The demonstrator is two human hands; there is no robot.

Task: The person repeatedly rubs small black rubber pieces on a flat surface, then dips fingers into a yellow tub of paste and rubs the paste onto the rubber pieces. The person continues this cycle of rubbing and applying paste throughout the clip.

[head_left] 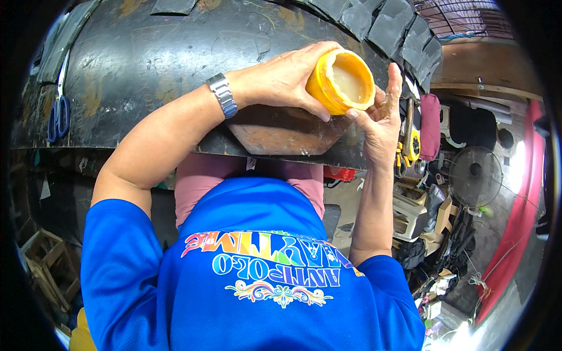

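Note:
Tilted above the black work table is a yellow round tub, its mouth showing pale, cloudy paste or liquid. My left hand is closed round the tub's left side, with a metal watch on that wrist. At the tub's right side, my right hand has its thumb on the lower rim and its bent fingers against the wall, while the index finger points up. Some residue shows on those fingers. Beneath the tub, a brown angular board lies at the table's near edge.
Blue-handled scissors lie at the table's left end, beside dark strips. Several black flat pieces overlap along the far right edge. Yellow-handled tools hang near a maroon cushion. A fan stands on the right.

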